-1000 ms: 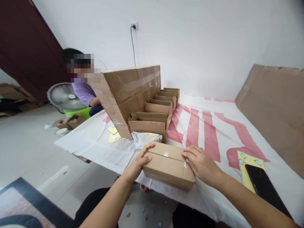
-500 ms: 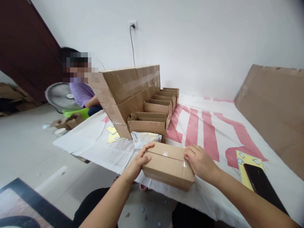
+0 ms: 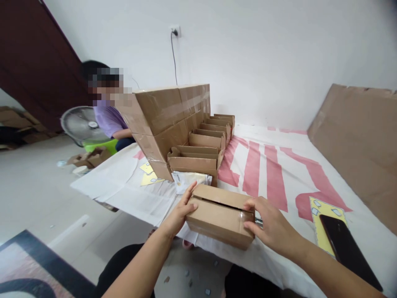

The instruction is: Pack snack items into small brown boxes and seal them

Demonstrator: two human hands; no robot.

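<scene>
A closed brown cardboard box (image 3: 217, 217) lies at the table's front edge, with a dark gap along the seam between its top flaps. My left hand (image 3: 180, 211) grips its left end, thumb on top and fingers along the back corner. At the right end, my right hand (image 3: 268, 221) has its fingers on the rear flap and its thumb on the front flap, near a piece of clear tape (image 3: 245, 216). A small shiny bit (image 3: 258, 222) shows beside that palm; I cannot tell what it is. Just behind the box lies a white plastic packet (image 3: 189, 180).
Several open cardboard boxes (image 3: 206, 140) stand in a row against stacked sealed cartons (image 3: 164, 111). A black phone (image 3: 349, 248) rests on yellow paper (image 3: 319, 223) at right. A cardboard sheet (image 3: 359, 145) leans beyond. Another person (image 3: 108, 118) sits left near a fan (image 3: 82, 126).
My right hand has opened from its pinch and now spans the box's right end. The seam gap has widened, and the tape piece at its middle no longer shows.
</scene>
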